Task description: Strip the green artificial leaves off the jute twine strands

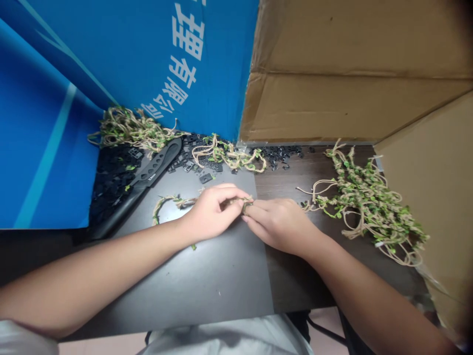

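1 leafed jute cord (176, 201) is pinched between left hand (210, 213) and right hand (277, 226), fingers curled nearly closed.

Two hands are in view, one left hand (212, 213) and one right hand (279, 226), and between them runs one short vine (173, 201) of leafy twine. Three more vines lie in tangles: one large tangle (369, 204) to the right and two smaller tangles (131, 130) (227, 155) along the back. There are two heaps of black clips (113, 187) (284, 155), too many to count singly. One black blade (155, 165), one grey mat (195, 281), one bench (299, 291), one blue banner (111, 64) and three cardboard flaps (351, 49) complete the count
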`<state>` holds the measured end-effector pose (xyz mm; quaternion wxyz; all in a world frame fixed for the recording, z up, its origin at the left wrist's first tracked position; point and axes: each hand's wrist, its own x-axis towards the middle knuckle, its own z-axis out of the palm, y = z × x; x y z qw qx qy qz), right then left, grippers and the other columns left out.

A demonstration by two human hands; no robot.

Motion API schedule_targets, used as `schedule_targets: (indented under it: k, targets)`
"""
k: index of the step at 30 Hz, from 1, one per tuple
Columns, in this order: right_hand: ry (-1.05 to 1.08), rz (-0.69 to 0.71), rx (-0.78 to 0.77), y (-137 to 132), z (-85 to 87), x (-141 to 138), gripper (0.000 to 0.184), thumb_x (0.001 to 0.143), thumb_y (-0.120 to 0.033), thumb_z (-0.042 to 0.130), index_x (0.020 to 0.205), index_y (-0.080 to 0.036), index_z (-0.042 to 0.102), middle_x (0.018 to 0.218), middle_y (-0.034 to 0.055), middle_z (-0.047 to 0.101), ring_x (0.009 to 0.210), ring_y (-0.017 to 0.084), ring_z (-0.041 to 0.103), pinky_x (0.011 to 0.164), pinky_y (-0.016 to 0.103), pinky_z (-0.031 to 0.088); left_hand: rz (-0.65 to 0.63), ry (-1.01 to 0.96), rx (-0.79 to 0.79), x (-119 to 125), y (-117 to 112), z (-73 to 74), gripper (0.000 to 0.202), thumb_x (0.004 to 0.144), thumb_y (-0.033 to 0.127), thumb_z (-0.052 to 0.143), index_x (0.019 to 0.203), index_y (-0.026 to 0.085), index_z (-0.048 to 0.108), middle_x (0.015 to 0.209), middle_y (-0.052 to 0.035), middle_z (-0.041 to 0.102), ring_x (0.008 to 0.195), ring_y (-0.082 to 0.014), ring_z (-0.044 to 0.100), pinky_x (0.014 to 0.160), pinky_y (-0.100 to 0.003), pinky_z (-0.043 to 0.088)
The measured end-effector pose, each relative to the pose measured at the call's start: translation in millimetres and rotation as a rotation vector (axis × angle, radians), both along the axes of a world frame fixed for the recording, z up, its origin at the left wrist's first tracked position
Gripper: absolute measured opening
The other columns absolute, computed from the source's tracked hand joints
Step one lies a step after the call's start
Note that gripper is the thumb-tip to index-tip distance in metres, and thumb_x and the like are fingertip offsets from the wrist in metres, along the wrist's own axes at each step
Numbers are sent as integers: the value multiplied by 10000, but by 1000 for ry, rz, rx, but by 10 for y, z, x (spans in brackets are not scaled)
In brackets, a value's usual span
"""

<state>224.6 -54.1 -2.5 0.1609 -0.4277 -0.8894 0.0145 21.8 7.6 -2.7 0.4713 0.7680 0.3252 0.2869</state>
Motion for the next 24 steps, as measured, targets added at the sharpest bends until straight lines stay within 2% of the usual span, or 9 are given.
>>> schedule_targets:
  k: [6,11,15,21,24]
  targets:
    - [52,-39,62,-20,89,58,311,1045,-296,477,806,-192,646,698,-7,607,611,132,524,591,318,286,-92,105,149,-16,-60,52,190,855,103,541,914,138,718,819,-15,614,664,-105,548,603,-245,406]
    - [90,-105,92,2,77,92,304,1059,-324,488,841,-195,655,749,-1,654,649,135,569,618,315,315,-99,158,228,3,-72,20,97,863,156,610,933,153,678,841,-7,583,691,-112,519,635,-259,402]
    - [123,-129,70,14,44,96,252,1060,-331,500,906,-202,653,806,-4,699,673,137,605,622,308,326,-112,149,266,17,-50,-8,50,911,201,624,908,163,655,875,-19,603,796,-135,562,720,-268,427]
    - [138,-140,22,24,1,77,205,1062,-314,484,940,-204,607,822,2,706,699,150,641,615,294,336,-95,152,242,1,-43,-18,68,928,214,615,899,166,653,876,-18,613,794,-132,565,719,-265,426]
    - [129,-166,11,35,-42,55,171,1052,-302,485,944,-211,582,773,-4,693,648,156,629,583,293,321,-91,169,226,-8,-47,-23,65,921,213,616,893,165,651,877,-19,622,802,-138,573,728,-269,430]
